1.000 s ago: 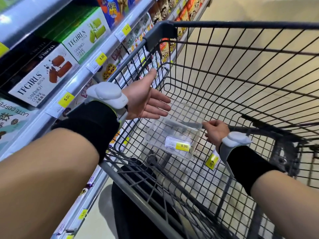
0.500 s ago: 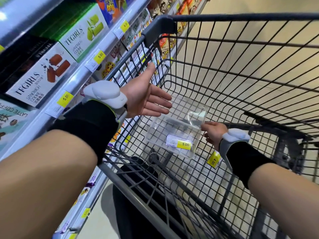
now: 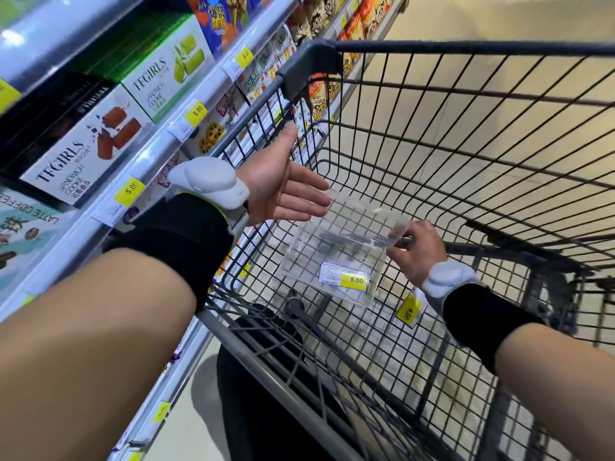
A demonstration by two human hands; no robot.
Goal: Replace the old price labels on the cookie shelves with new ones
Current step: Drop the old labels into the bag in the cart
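A clear plastic box point(image 3: 319, 261) lies on the floor of a wire shopping cart point(image 3: 466, 134). Inside it rests a white and yellow price label marked 5.00 point(image 3: 346, 278). My right hand point(image 3: 416, 249) pinches the box's clear lid point(image 3: 397, 229) at its right edge. My left hand point(image 3: 283, 181) hovers above the box's left side, palm up, fingers spread, holding nothing. A second label marked 4.00 point(image 3: 410, 310) lies on the cart floor under my right wrist. Along the shelf rail on the left sit yellow price labels marked 5.00 point(image 3: 130, 191), 5.00 point(image 3: 196, 111) and 4.00 point(image 3: 244, 56).
Cookie boxes fill the shelves on the left: a brown-and-white sandwich cookie box point(image 3: 76, 151) and a green one point(image 3: 166, 71). The cart's near rim point(image 3: 266, 364) runs under my left forearm. A lower rail carries another yellow label point(image 3: 162, 410).
My right hand has risen a little, lifting the clear lid's edge. The left hand has stayed spread over the box. The view has shifted slightly.
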